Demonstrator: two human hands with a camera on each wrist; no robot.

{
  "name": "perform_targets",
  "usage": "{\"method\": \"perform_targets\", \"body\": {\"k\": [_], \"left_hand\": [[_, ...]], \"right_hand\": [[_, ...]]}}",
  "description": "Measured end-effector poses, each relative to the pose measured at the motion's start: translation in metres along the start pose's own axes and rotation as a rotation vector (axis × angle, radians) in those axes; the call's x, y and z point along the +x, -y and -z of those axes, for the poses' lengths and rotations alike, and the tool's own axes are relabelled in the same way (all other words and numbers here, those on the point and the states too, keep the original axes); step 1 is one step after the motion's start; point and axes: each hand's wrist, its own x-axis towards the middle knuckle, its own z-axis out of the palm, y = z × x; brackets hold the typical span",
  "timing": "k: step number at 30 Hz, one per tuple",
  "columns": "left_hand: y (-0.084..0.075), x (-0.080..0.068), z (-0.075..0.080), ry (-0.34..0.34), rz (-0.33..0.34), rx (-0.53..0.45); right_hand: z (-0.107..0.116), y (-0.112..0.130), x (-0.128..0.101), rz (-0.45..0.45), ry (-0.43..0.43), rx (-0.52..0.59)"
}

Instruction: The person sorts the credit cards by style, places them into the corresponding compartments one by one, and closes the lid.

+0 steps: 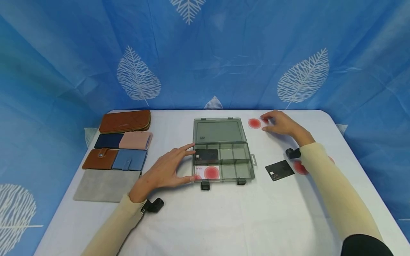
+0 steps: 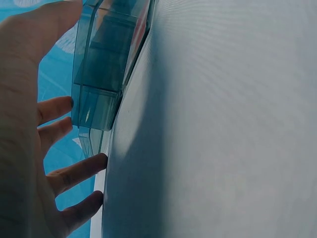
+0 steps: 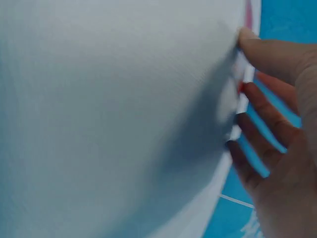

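Observation:
A translucent grey-green compartment box (image 1: 229, 171) lies on the table with its lid (image 1: 219, 131) laid back. Its back-left section holds a black card (image 1: 206, 155) and its front-left section a white card with red circles (image 1: 211, 172). My left hand (image 1: 166, 168) touches the box's left side, thumb near the front corner and fingers spread along the edge. At the back right, my right hand (image 1: 279, 123) reaches down over a white card with red circles (image 1: 254, 123). Its thumb and fingers are apart at the card's right part, which they partly cover.
Right of the box lies a black card marked VIP (image 1: 279, 170). Another red-circled card (image 1: 300, 167) is partly hidden under my right forearm. On the left lie a brown zip wallet (image 1: 125, 121), several smaller wallets and a grey flat pouch (image 1: 105, 185). A blue curtain (image 1: 205, 60) hangs behind.

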Motion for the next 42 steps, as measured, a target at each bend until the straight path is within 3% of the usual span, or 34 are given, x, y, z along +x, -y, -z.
{"method": "perform_targets", "body": {"k": [7, 13, 20, 24, 32, 42], "left_hand": [[0.002, 0.000, -0.001, 0.005, 0.016, 0.011], [0.001, 0.000, -0.001, 0.024, 0.041, 0.002], [0.000, 0.001, 0.000, 0.016, 0.033, 0.003], [0.000, 0.000, 0.001, 0.015, 0.031, -0.006], [0.000, 0.000, 0.001, 0.005, 0.024, 0.001], [0.002, 0.000, 0.002, 0.015, 0.010, -0.007]], "right_hand": [[0.004, -0.001, -0.009, -0.062, 0.053, -0.027], [-0.002, -0.004, -0.014, -0.061, -0.043, 0.004], [-0.007, 0.008, -0.028, -0.157, -0.124, 0.062], [-0.010, 0.017, -0.035, -0.131, -0.197, 0.128], [-0.013, 0.067, -0.049, -0.036, -0.271, 0.153], [-0.030, 0.134, -0.067, 0.059, -0.227, 0.164]]}}
